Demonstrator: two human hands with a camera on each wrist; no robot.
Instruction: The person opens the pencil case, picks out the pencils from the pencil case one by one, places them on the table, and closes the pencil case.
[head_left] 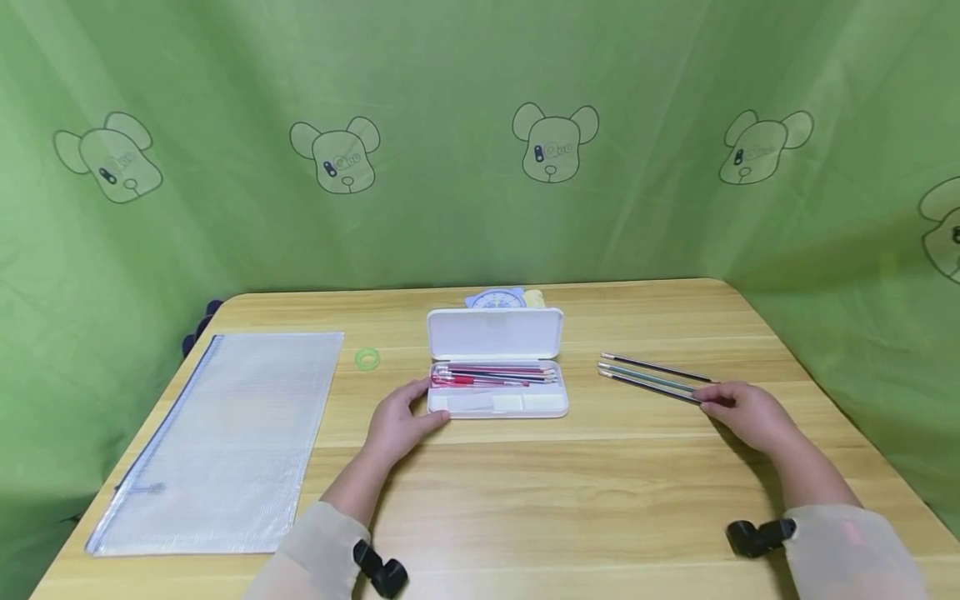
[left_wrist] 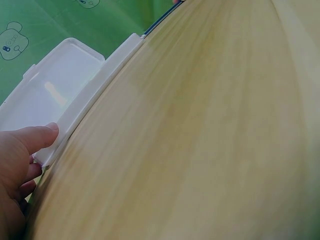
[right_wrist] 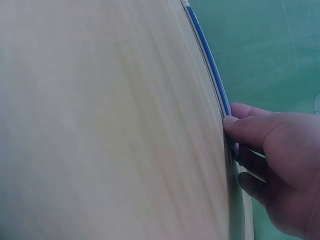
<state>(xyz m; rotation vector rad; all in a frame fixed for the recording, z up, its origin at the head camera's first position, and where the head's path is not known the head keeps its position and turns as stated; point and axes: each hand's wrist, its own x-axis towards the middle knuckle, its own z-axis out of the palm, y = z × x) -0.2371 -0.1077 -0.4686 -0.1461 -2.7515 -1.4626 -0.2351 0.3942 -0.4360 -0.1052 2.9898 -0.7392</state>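
A white pencil case lies with its lid raised, holding several pencils and a red pen. My left hand grips its left end, thumb along the front edge and fingers round the side, as the left wrist view shows too. To the right of the case, three pencils lie slanted side by side on the table. With thumb and fingertips my right hand pinches the nearest pencil at its right end; in the right wrist view a blue-sided pencil runs up from the thumb.
A translucent zip bag lies flat on the left of the wooden table. Between bag and case sits a green ring. Behind the raised lid stands a light-blue clock-like thing. Green curtain surrounds the table's back and sides.
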